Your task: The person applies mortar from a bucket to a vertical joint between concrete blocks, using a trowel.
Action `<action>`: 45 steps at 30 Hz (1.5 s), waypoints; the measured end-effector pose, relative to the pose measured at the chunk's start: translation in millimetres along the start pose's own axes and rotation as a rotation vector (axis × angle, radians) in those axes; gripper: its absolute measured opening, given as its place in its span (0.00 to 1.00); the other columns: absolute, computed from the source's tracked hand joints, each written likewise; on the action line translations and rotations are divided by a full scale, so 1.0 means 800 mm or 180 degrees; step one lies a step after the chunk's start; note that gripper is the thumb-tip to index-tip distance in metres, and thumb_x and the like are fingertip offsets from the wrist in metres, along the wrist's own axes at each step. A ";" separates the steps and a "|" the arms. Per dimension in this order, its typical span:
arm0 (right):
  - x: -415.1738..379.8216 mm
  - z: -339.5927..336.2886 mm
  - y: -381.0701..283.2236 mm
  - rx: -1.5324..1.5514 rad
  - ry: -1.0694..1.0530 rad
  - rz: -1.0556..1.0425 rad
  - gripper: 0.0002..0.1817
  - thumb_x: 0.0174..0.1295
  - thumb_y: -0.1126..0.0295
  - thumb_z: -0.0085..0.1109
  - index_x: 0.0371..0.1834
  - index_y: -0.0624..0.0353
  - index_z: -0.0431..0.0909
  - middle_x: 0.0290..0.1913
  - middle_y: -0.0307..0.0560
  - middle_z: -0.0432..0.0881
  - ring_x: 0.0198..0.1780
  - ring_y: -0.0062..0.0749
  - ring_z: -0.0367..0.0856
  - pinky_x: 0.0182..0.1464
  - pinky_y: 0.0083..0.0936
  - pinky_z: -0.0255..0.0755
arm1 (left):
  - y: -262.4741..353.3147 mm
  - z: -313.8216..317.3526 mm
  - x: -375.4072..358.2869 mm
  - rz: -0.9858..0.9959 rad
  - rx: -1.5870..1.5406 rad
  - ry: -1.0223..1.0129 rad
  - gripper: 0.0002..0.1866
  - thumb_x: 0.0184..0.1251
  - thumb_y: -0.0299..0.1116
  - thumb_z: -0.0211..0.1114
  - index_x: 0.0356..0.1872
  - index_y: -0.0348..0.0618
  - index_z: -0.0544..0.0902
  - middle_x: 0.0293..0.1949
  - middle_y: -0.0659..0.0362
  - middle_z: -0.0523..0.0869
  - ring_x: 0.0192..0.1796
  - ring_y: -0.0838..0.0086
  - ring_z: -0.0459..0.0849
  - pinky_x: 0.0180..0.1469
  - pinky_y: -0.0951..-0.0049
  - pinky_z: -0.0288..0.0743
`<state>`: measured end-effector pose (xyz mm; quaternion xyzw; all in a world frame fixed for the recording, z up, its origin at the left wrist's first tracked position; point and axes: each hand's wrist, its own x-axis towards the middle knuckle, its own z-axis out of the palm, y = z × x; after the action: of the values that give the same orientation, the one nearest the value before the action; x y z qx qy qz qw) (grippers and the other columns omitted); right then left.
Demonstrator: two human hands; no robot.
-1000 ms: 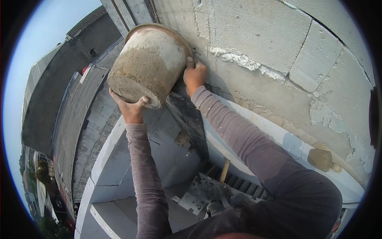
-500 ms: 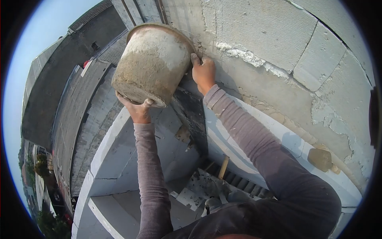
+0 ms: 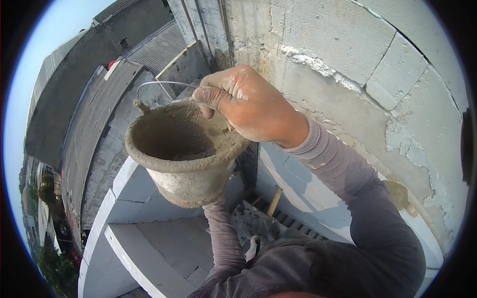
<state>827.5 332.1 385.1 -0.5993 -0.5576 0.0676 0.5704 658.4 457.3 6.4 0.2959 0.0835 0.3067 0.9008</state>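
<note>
On my right the block wall (image 3: 343, 30) bars the way; left of the bucket (image 3: 191, 184) I have open air, though its wire handle (image 3: 155, 83) arcs above the rim.

No lettering, labels, brands, numbers or signs can be read on anything in view.

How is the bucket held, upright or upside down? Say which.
Roughly upright: the bucket has its rim on top, handle arching above.
</note>
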 end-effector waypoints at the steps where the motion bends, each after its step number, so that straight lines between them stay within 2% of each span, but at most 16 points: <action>1: -0.016 0.013 -0.006 0.0016 -0.0049 -0.0005 0.21 0.76 0.59 0.55 0.26 0.60 0.80 0.18 0.36 0.73 0.17 0.17 0.64 0.20 0.24 0.60 | -0.015 -0.015 -0.019 -0.0178 0.0019 0.0123 0.43 0.69 0.51 0.68 0.77 0.43 0.58 0.73 0.51 0.69 0.71 0.54 0.73 0.68 0.41 0.73; 3: -0.050 0.040 -0.006 0.1474 -0.0400 0.1503 0.21 0.77 0.59 0.54 0.26 0.60 0.79 0.18 0.32 0.70 0.18 0.14 0.62 0.19 0.19 0.58 | -0.037 -0.045 -0.038 -0.0528 0.0034 0.0371 0.44 0.69 0.54 0.67 0.77 0.42 0.57 0.74 0.51 0.67 0.72 0.54 0.72 0.68 0.40 0.71; 8: -0.151 0.140 0.058 0.2251 -0.0338 0.3009 0.21 0.78 0.64 0.50 0.24 0.59 0.76 0.19 0.32 0.69 0.18 0.14 0.60 0.20 0.17 0.57 | -0.091 -0.158 -0.183 -0.1565 -0.0001 0.1187 0.46 0.69 0.60 0.64 0.78 0.42 0.56 0.76 0.50 0.65 0.74 0.54 0.69 0.70 0.35 0.68; 10: -0.208 0.190 0.103 0.1622 -0.0347 0.2848 0.21 0.77 0.65 0.51 0.22 0.59 0.75 0.18 0.34 0.70 0.19 0.16 0.62 0.24 0.22 0.61 | -0.085 -0.173 -0.207 -0.1734 0.0020 0.1332 0.47 0.70 0.61 0.64 0.78 0.42 0.56 0.76 0.50 0.64 0.74 0.54 0.69 0.70 0.34 0.67; 12: -0.259 0.216 0.136 0.1195 -0.0350 0.2671 0.21 0.77 0.65 0.52 0.21 0.59 0.75 0.18 0.35 0.70 0.20 0.19 0.65 0.26 0.26 0.63 | -0.061 -0.143 -0.250 -0.1819 -0.0897 0.2403 0.58 0.62 0.79 0.52 0.79 0.40 0.53 0.79 0.45 0.56 0.80 0.50 0.56 0.71 0.21 0.52; 13: -0.282 0.219 0.147 0.0682 -0.0369 0.2621 0.21 0.75 0.64 0.53 0.22 0.62 0.76 0.19 0.44 0.74 0.22 0.31 0.70 0.30 0.34 0.66 | -0.055 -0.127 -0.256 -0.1832 -0.0906 0.2463 0.58 0.62 0.79 0.52 0.79 0.40 0.53 0.79 0.45 0.56 0.80 0.50 0.56 0.71 0.21 0.52; 15: -0.320 0.217 0.160 0.0216 -0.0432 0.2648 0.21 0.74 0.64 0.54 0.22 0.65 0.78 0.20 0.53 0.78 0.23 0.43 0.76 0.35 0.42 0.70 | -0.045 -0.094 -0.248 -0.2247 -0.0682 0.2267 0.68 0.51 0.90 0.44 0.80 0.39 0.49 0.80 0.40 0.47 0.82 0.46 0.46 0.72 0.20 0.40; 18: -0.356 0.196 0.170 -0.0607 -0.1031 0.2335 0.18 0.70 0.63 0.57 0.28 0.67 0.81 0.26 0.65 0.80 0.32 0.65 0.80 0.38 0.50 0.71 | -0.039 -0.070 -0.221 -0.2582 -0.0650 0.1471 0.68 0.51 0.91 0.43 0.80 0.41 0.52 0.80 0.43 0.53 0.80 0.40 0.53 0.72 0.21 0.40; 20: -0.360 0.177 0.158 -0.0602 -0.1431 0.2359 0.17 0.69 0.63 0.58 0.29 0.67 0.82 0.26 0.65 0.81 0.33 0.65 0.81 0.38 0.50 0.72 | -0.033 -0.036 -0.207 -0.2451 -0.0669 0.1521 0.65 0.54 0.89 0.41 0.82 0.48 0.49 0.82 0.46 0.50 0.80 0.39 0.50 0.72 0.20 0.34; 26: -0.417 0.145 0.163 -0.0597 -0.2725 0.1759 0.12 0.66 0.66 0.59 0.31 0.64 0.84 0.24 0.63 0.81 0.34 0.62 0.83 0.38 0.50 0.74 | -0.018 -0.002 -0.223 -0.3159 -0.0052 0.2202 0.78 0.42 0.93 0.49 0.81 0.38 0.37 0.82 0.40 0.42 0.81 0.34 0.40 0.76 0.28 0.29; 29: -0.437 0.159 0.165 -0.0639 -0.2862 0.1454 0.09 0.61 0.69 0.61 0.34 0.62 0.86 0.26 0.60 0.84 0.36 0.58 0.86 0.41 0.50 0.78 | -0.048 -0.046 -0.229 -0.3058 0.0088 0.1931 0.62 0.57 0.80 0.57 0.80 0.42 0.50 0.78 0.38 0.57 0.78 0.37 0.55 0.75 0.27 0.44; 32: -0.454 0.176 0.173 -0.0758 -0.2958 0.1058 0.10 0.58 0.68 0.60 0.31 0.63 0.86 0.28 0.59 0.85 0.37 0.58 0.87 0.42 0.49 0.79 | -0.079 -0.141 -0.236 -0.3823 0.0529 0.2485 0.25 0.67 0.42 0.62 0.62 0.41 0.73 0.57 0.46 0.83 0.59 0.48 0.82 0.61 0.35 0.74; 39: -0.440 0.179 0.183 -0.1092 -0.2820 0.0743 0.09 0.53 0.67 0.60 0.26 0.60 0.87 0.28 0.54 0.87 0.36 0.51 0.88 0.41 0.44 0.82 | -0.042 -0.137 -0.238 -0.3842 0.0752 0.1992 0.20 0.65 0.31 0.61 0.58 0.41 0.76 0.52 0.53 0.86 0.52 0.59 0.87 0.56 0.47 0.83; 43: -0.464 0.181 0.172 -0.1282 -0.2505 0.0741 0.08 0.50 0.69 0.65 0.30 0.60 0.89 0.32 0.55 0.88 0.39 0.49 0.89 0.41 0.42 0.84 | -0.045 -0.255 -0.257 -0.2803 0.3923 -0.1022 0.22 0.62 0.23 0.58 0.60 0.41 0.76 0.52 0.50 0.85 0.47 0.57 0.88 0.49 0.52 0.87; 44: -0.461 0.169 0.164 -0.1204 -0.2600 0.0865 0.09 0.51 0.68 0.66 0.32 0.61 0.89 0.38 0.55 0.89 0.44 0.48 0.89 0.43 0.42 0.84 | -0.055 -0.246 -0.244 -0.2806 0.3925 -0.1143 0.22 0.62 0.23 0.58 0.60 0.41 0.76 0.52 0.50 0.85 0.47 0.57 0.88 0.49 0.52 0.87; 45: -0.463 0.152 0.157 -0.1252 -0.2541 0.0910 0.09 0.51 0.68 0.66 0.32 0.61 0.89 0.38 0.55 0.89 0.44 0.48 0.89 0.43 0.42 0.84 | -0.061 -0.237 -0.233 -0.3175 0.2591 0.0362 0.26 0.59 0.18 0.58 0.61 0.41 0.75 0.53 0.49 0.84 0.47 0.56 0.88 0.48 0.49 0.88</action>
<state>677.7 164.2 43.0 -0.6940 -0.6475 0.2638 0.1719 471.5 405.2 -181.8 0.5228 0.3682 -0.1898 0.7450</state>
